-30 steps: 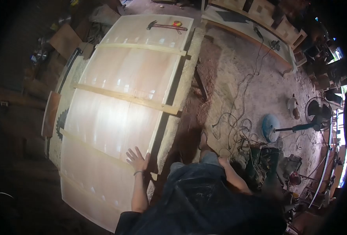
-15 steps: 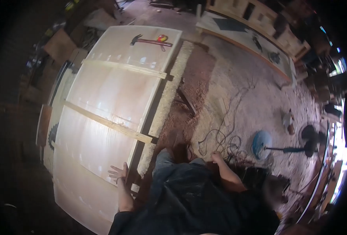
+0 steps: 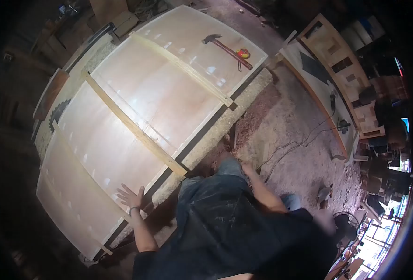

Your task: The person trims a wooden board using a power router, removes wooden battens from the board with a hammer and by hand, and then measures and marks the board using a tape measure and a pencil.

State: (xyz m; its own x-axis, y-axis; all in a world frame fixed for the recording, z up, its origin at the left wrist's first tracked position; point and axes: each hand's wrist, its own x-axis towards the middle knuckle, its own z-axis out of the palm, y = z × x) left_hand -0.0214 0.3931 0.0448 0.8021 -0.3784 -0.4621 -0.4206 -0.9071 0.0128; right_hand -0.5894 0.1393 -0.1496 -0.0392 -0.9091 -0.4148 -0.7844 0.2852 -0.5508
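Pale pinkish wood — one broad panel (image 3: 104, 149) lies flat to the person's left and ahead, on a support whose dusty, light-coloured edge (image 3: 253, 87) shows along the right. Whitish patches dot the panel's face.

Left hand (image 3: 130, 197): at the panel's near right-hand edge, fingers spread wide and relaxed, grasping nothing. Dark band (image 3: 134, 208) around the wrist. Whether the palm bears on the wood, cannot tell.

Right hand (image 3: 247, 168): beside the person's thigh, well apart from the panel. Blurred; cannot tell if its fingers are curled or loose.

Light wooden strips cross the panel. Middle strip (image 3: 132, 127) runs diagonally, its near end jutting past the edge, close to the person's clothing. Upper strip (image 3: 182, 67) also overhangs slightly.

Far right corner of panel: claw hammer (image 3: 230, 51) lying on its side, red handle, dark head toward the panel's middle. Yellow-and-red tape measure (image 3: 244, 53) just beside the handle.

Left of panel — toothed circular blade (image 3: 58, 113), partly visible.

Across the floor: second table (image 3: 310, 97) with a dark sheet (image 3: 313, 66) on it. Cord (image 3: 290, 145) trails over the ground nearby.
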